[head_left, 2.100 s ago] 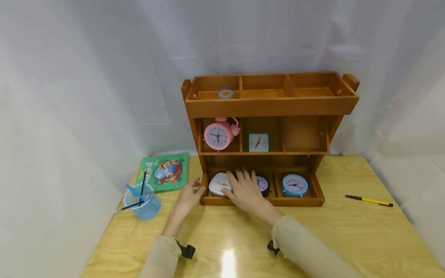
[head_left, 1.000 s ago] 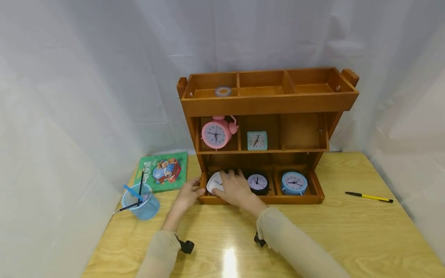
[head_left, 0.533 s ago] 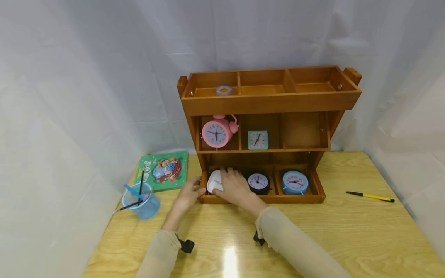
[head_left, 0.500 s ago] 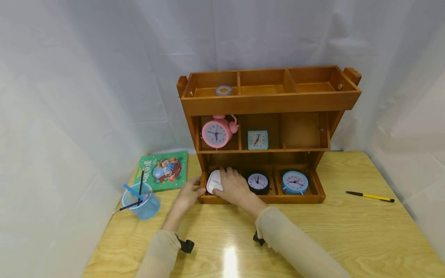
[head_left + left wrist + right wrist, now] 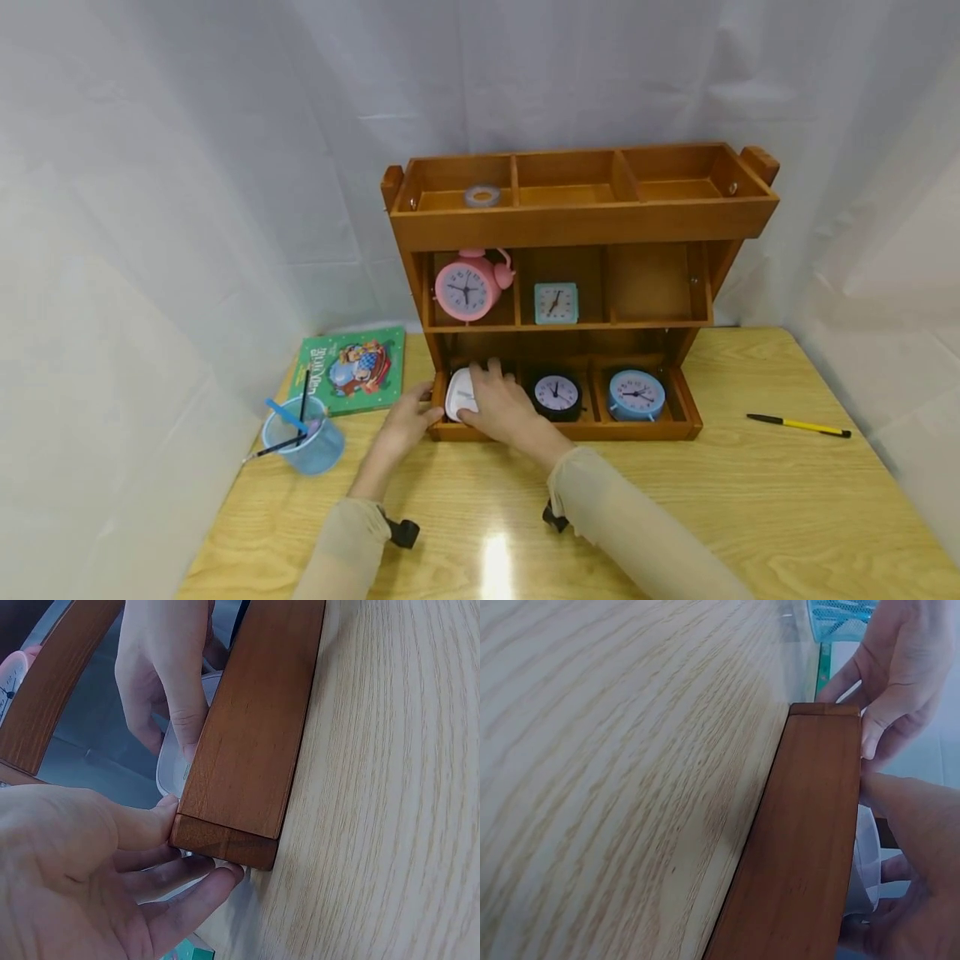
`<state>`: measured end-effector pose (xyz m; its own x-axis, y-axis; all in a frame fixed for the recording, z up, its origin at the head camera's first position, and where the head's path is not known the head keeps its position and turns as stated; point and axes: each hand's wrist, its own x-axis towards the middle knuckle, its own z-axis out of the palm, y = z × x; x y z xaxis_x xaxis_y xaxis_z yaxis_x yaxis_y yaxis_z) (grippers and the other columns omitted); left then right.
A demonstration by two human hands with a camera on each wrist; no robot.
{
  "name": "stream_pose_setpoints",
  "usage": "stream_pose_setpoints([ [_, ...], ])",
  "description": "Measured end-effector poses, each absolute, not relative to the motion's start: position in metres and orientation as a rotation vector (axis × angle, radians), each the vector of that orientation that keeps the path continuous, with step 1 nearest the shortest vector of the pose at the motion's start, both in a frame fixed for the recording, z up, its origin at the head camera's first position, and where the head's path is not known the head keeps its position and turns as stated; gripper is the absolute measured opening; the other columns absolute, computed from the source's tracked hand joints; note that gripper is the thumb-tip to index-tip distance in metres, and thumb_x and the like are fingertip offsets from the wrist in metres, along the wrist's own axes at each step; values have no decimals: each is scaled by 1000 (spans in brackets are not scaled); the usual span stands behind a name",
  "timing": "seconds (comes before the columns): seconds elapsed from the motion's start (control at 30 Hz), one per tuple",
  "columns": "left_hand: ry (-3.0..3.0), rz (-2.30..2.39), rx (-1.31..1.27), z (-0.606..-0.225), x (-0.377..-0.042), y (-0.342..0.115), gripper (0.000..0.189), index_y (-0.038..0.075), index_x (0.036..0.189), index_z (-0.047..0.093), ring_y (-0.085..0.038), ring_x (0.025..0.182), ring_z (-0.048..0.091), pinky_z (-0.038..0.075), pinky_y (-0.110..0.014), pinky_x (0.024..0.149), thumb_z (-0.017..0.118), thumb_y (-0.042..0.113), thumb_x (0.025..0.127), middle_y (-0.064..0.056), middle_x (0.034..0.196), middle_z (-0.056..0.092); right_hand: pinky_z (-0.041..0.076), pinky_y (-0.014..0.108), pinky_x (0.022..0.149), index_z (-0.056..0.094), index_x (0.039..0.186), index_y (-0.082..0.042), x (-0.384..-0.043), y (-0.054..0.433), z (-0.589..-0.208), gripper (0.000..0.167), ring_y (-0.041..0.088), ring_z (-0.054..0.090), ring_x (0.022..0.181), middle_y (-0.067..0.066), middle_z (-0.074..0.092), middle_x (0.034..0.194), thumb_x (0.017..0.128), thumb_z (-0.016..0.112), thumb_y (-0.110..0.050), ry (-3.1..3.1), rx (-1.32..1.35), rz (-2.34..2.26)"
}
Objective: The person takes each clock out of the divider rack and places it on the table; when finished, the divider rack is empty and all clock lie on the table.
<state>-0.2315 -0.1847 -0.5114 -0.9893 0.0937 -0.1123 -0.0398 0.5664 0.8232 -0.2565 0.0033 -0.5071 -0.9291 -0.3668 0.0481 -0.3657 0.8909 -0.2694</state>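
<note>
A brown wooden shelf (image 5: pixel 585 227) with three tiers stands against the back sheet. In its bottom left compartment sits a white rounded-square case (image 5: pixel 458 394), partly covered by my right hand (image 5: pixel 502 407). That hand's thumb lies at the case's front edge, and its fingers curl over the far side, gripping it. My left hand (image 5: pixel 402 423) holds the left corner of the bottom tray (image 5: pixel 225 841), thumb on the upper edge and fingers along the outer side. Right of the case, a black clock (image 5: pixel 557 394) and a blue clock (image 5: pixel 636 395) occupy the other bottom compartments.
On the middle tier are a pink alarm clock (image 5: pixel 467 288) and a mint square clock (image 5: pixel 556 302). A tape roll (image 5: pixel 482 196) lies on top. Leftward are a green book (image 5: pixel 352 371) and blue mesh cup (image 5: pixel 311 450); rightward, a yellow-black pen (image 5: pixel 798 425).
My right hand has shifted left and uncovered the black clock. The white case looks turned: its small orange mark has given way to a grey one. My left hand stays at the tray corner.
</note>
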Motion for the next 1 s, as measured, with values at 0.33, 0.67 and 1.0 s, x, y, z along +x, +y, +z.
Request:
stream_pose_setpoints([
  [0.33,2661,1370,40,-511,-230,-185,54,-10,153,44,-51,128,62,60,-52,101,61,4,104,-36,146,56,64,51,82,51,154,-10,-254,1,-506,68,46,64,109,26,51,143,100,71,-45,3075,-548,-630],
  [0.67,2660,1352,29,-510,-231,-184,55,-10,154,43,-51,130,61,60,-53,102,61,5,105,-35,149,54,62,54,84,60,149,-22,-256,2,-502,53,52,57,119,28,48,147,101,70,-40,3080,-463,-737],
  [1.0,2673,1343,38,-506,-229,-182,56,-10,156,40,-51,131,60,55,-57,108,60,5,106,-36,149,54,57,61,97,62,148,-20,-260,6,-496,49,50,62,121,30,58,143,103,67,-36,2938,-434,-937],
])
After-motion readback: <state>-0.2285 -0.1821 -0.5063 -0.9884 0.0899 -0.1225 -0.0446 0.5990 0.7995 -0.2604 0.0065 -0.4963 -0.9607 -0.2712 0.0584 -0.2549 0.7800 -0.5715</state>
